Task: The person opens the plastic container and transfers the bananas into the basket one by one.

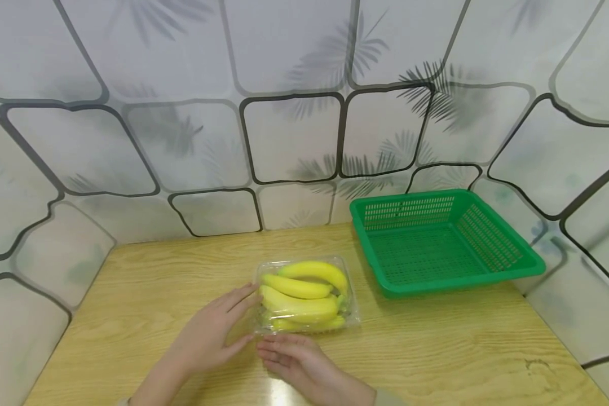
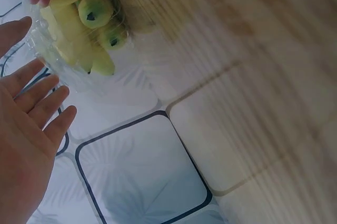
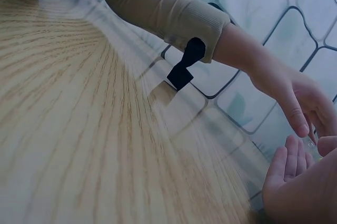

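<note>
You seem to be at the step of positioning your hands around the clear plastic box (image 1: pixel 353 307) of bananas (image 1: pixel 299 304), on the table (image 1: pixel 157 293) left of the green basket (image 1: pixel 462 283). Your left hand (image 1: pixel 214 327) spreads at its left side; your right hand (image 1: pixel 307 361), fingers extended, sits by its front edge. Lifting would likely call for gripping opposite sides.

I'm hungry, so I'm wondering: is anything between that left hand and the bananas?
Yes, the clear plastic box around the bananas. Its side stands between them and the left hand. I see nothing else in the way.
</note>
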Tool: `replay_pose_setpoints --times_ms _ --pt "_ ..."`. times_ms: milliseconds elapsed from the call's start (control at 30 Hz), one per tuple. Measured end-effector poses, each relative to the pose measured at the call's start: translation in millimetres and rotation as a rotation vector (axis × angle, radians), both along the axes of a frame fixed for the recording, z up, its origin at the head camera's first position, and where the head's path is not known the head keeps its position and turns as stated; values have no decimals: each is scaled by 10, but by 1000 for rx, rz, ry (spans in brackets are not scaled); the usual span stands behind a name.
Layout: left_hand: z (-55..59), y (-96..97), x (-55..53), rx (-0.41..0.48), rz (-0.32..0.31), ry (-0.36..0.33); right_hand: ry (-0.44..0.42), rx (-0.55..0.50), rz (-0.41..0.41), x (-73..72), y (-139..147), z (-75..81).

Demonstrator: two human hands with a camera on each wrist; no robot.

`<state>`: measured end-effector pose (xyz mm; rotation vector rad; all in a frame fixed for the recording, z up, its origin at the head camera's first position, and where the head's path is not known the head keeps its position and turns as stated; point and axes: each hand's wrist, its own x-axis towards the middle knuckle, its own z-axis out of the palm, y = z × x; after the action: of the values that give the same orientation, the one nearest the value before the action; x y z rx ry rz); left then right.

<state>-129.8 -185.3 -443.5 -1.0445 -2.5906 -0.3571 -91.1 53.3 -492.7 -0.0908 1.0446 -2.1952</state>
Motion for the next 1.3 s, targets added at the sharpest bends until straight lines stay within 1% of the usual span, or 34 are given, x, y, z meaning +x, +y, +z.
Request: replay_pose_setpoints --times_ms 233,567,833,1033,1300 --pt "-14 -6 -33 19 -5 -14 -9 -21 5 2 -8 -10" --pt "-14 -26 -78 59 -49 13 -36 -26 3 -13 -36 26" --pt "-10 -26 -86 56 -55 11 -56 -53 -19 2 -86 18" --pt "-18 -11 -97 57 -69 23 -80 -63 -35 10 -115 35" --pt "-25 -2 -91 45 -60 -17 -110 -90 -47 3 -147 6"
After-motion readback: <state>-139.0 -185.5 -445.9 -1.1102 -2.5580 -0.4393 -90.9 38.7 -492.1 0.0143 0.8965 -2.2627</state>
